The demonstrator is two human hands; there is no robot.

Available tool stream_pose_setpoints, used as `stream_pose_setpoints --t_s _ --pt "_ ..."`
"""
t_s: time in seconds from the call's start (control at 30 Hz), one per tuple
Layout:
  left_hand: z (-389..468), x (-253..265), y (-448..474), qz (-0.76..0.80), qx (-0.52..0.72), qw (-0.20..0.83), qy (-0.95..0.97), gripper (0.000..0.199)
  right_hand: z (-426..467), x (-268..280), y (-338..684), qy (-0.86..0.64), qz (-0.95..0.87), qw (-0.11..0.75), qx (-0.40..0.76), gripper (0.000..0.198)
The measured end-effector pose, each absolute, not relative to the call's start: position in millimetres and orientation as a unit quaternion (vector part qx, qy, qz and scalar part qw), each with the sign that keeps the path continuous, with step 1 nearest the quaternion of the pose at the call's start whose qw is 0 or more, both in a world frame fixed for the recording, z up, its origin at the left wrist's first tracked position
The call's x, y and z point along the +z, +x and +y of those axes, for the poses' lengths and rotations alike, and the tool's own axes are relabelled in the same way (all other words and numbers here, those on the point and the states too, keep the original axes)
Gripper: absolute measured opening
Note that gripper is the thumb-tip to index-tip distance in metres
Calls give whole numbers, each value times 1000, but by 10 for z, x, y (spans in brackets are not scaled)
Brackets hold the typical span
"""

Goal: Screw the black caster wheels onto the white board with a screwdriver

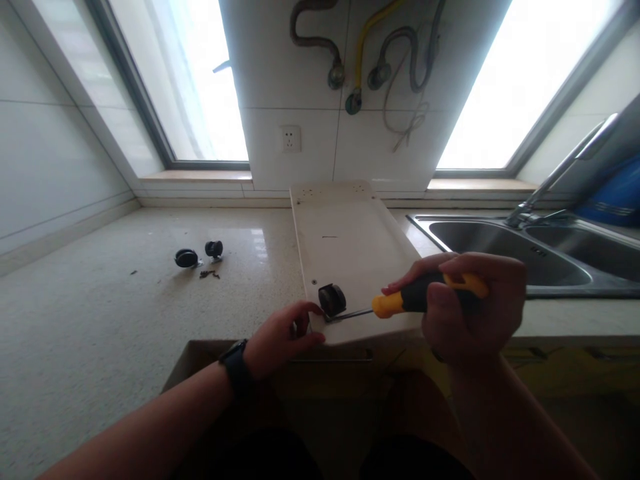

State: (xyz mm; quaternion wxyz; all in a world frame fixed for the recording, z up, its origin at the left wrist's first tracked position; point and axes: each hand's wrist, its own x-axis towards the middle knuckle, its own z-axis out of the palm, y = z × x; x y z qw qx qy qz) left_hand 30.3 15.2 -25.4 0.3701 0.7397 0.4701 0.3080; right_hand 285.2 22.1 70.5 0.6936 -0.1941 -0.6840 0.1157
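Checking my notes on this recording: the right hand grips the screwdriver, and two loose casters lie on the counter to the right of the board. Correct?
Not quite: the head view shows the two loose casters left of the board, on the counter. The right hand does grip the screwdriver.

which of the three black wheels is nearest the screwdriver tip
The wheel on the board, just by the screwdriver tip; the other two lie off to the left on the counter.

Head view | from above, near countertop (125,307) | facing forward and down | tiled wall (280,80) farther off
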Motion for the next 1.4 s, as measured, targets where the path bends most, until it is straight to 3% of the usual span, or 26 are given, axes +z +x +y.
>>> stream_pose_setpoints --t_s 0.2,0.33,0.43,0.53,0.73,0.93,1.17,1.27,1.4 --pt "143 -254 304 462 319 370 741 36 243 828 2846 -175 -767 605 124 41" --pt "130 -244 316 467 315 365 741 35 167 1120 2782 -178 -854 474 120 40" --pt "120 -242 326 467 323 356 742 35 46 1382 2737 -180 -911 356 104 52" --pt "109 -243 331 459 333 344 748 34 -37 1525 2704 -197 -933 291 81 54" --pt "93 -245 332 452 336 323 761 34 -72 1553 2635 -223 -931 291 3 37" --pt "98 -93 292 445 339 291 776 38 -190 1685 2650 -213 -944 248 38 65" --pt "22 505 353 387 445 301 749 44 -104 1714 2603 -278 -926 257 -6 34" --pt "-36 668 499 364 475 325 732 44 -78 1705 2503 -310 -914 259 -45 34" --pt "-56 655 655 386 505 327 699 28 -126 1720 2450 -339 -905 248 -61 35"
